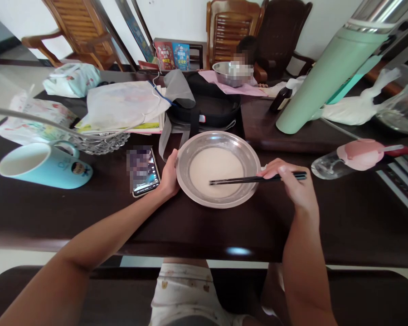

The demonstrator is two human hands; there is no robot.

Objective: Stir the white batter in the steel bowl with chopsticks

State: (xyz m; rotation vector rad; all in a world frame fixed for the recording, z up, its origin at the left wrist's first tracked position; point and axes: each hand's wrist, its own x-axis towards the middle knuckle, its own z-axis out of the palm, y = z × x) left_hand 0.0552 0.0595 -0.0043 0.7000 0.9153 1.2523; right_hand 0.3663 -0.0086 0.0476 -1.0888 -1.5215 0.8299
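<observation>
A wide metal bowl sits on the dark table in front of me. Inside it lies a pale, creamy liquid with a smooth surface. My left hand grips the bowl's left rim, its fingers partly hidden behind the side. In my right hand is a pair of black chopsticks, held at the bowl's right edge. Their tips dip into the liquid near its middle. A lit phone lies just left of my left hand.
Left are a light blue mug and a glass dish. A tall green thermos and a pink-lidded bottle stand right. Behind the bowl lies a black bag. Across the table, another person sits by a metal basin.
</observation>
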